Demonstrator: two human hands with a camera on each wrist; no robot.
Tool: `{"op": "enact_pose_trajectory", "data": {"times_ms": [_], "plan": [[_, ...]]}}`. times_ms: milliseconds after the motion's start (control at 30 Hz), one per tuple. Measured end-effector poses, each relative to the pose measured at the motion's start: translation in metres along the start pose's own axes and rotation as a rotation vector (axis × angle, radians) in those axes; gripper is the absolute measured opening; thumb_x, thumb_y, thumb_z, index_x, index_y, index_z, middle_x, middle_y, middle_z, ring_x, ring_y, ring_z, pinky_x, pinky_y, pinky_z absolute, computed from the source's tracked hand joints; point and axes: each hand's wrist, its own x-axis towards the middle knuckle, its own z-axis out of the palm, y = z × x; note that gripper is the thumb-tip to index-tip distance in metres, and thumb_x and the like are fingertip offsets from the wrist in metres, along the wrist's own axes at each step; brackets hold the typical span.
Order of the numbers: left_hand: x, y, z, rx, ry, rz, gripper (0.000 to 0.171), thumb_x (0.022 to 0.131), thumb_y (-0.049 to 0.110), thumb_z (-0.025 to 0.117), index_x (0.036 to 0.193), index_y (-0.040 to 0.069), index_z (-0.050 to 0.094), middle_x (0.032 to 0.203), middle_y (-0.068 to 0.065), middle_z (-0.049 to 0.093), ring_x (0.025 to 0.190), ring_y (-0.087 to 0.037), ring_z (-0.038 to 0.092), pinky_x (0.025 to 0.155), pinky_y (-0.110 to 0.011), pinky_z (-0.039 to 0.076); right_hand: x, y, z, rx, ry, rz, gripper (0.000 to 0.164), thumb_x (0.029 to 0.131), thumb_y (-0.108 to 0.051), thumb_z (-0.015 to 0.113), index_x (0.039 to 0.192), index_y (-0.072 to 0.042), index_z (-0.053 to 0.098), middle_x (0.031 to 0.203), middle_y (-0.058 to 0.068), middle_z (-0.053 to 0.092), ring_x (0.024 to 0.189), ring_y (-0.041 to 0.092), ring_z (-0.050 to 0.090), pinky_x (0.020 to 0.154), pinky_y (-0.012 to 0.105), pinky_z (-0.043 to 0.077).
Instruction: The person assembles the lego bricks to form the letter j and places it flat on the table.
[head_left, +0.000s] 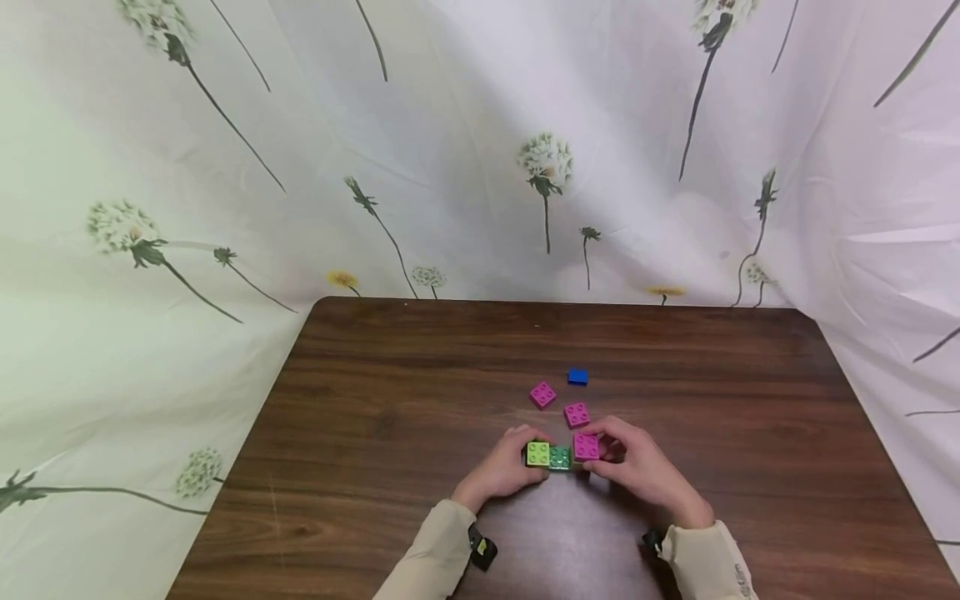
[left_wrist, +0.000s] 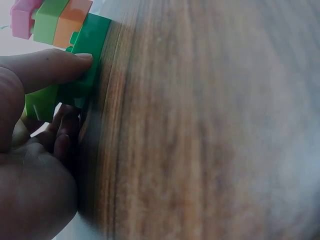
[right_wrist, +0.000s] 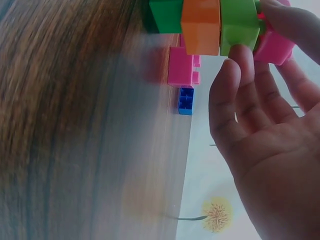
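Build: on the table as far as we can tell, nearer us than the blue brick (head_left: 577, 377); green base (head_left: 559, 457), orange brick (right_wrist: 201, 27) and lime brick (right_wrist: 239, 30) towering at its right.
Left hand (head_left: 504, 467): we pinch the base, thumb on the near side.
Right hand (head_left: 641, 465): we pinch the pink brick (head_left: 586, 447) atop the tower; studs show beneath, so it seems not fully seated.
Plastic: probably light, stiff, slightly slick, hardly fragile.
Hold: flat opposite sides should suit our fingertips; the base is best steadied low.
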Motion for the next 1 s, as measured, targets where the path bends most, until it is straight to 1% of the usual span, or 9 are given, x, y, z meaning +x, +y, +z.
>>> {"op": "enact_pose_trajectory", "data": {"times_ms": [200,367,700,867,1000], "plan": [[-0.001,-0.0003,0.0017,0.006,0.0,0.004,0.04,0.08,0.014,0.076,0.118,0.019,0.063,0.114,0.004,0.06,0.108,-0.015,0.05,0.092,-0.033,0.043,-0.0014,0.0016,0.0007,-0.021,0.014,-0.013,0.037,0.08,-0.015,0.078,0.114,-0.022,0.065,0.097,-0.006,0.063,0.083,0.005,0.059,0.074,0.026,0.053],[-0.0011,0.0,0.0018,0.006,0.0,0.011,0.038,0.08,0.013,0.076,0.116,0.017,0.064,0.112,0.004,0.061,0.107,-0.015,0.05,0.091,-0.033,0.042,-0.0022,0.0017,0.0004,-0.015,0.012,0.001,0.037,0.08,-0.015,0.079,0.114,-0.023,0.066,0.098,-0.007,0.062,0.084,0.005,0.059,0.075,0.025,0.053],[0.0001,-0.0022,0.0006,-0.006,0.001,0.014,0.037,0.079,0.013,0.076,0.115,0.016,0.066,0.11,0.003,0.061,0.103,-0.013,0.05,0.089,-0.029,0.043,-0.0009,0.0028,0.001,-0.011,0.019,-0.008,0.037,0.079,-0.014,0.079,0.113,-0.021,0.067,0.1,-0.007,0.064,0.084,0.005,0.06,0.075,0.025,0.054],[0.0007,-0.0019,0.0,-0.009,0.005,0.009,0.038,0.078,0.013,0.077,0.114,0.016,0.067,0.111,0.003,0.061,0.103,-0.013,0.05,0.089,-0.029,0.043,0.0004,0.003,0.0015,-0.025,0.013,-0.023,0.037,0.079,-0.015,0.079,0.113,-0.018,0.067,0.101,-0.003,0.066,0.084,0.005,0.061,0.075,0.026,0.054],[0.0015,-0.0026,-0.0005,-0.01,0.011,0.028,0.037,0.078,0.011,0.077,0.114,0.014,0.067,0.11,0.002,0.061,0.101,-0.013,0.05,0.087,-0.029,0.043,0.0009,0.0016,0.0011,-0.03,-0.003,0.008,0.036,0.079,-0.015,0.079,0.114,-0.016,0.067,0.095,-0.002,0.067,0.081,0.005,0.06,0.072,0.025,0.053]]}}
